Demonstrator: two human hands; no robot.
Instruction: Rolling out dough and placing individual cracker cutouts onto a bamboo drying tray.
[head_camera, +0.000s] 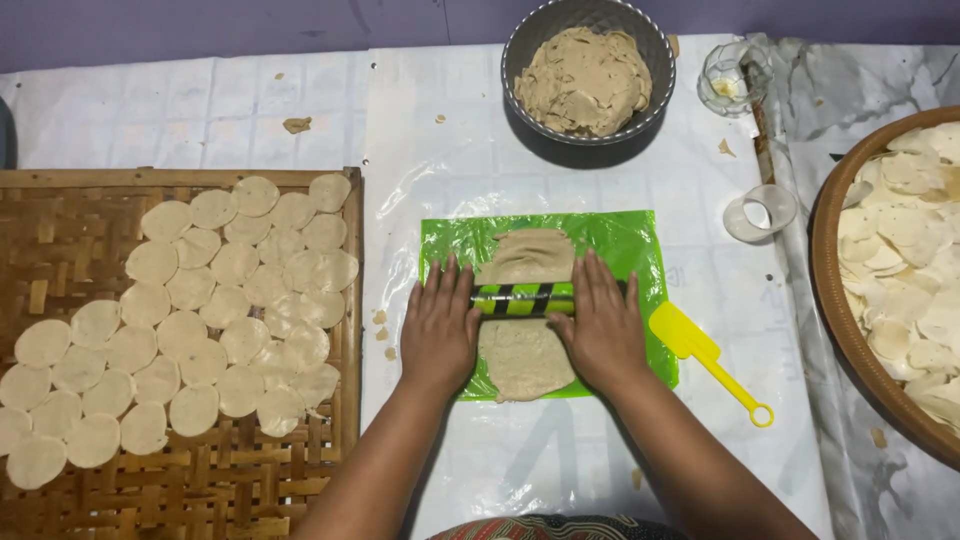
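A green-and-black striped roller (523, 299) is laid with its long axis from 9 to 3 o'clock across flattened dough (524, 345) on a green plastic sheet (635, 245); the left hand (440, 330) and right hand (603, 328) are pressed flat on its ends, fingers spread, nothing pinched.

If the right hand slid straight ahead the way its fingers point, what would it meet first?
The right hand points away over the roller. First it would cross the far part of the flattened dough on the green sheet; the grey dough bowl lies further on, probably in line.

Single head view; looks steeply down, close above green sheet (640, 240); woven tray (60, 250) left of it.
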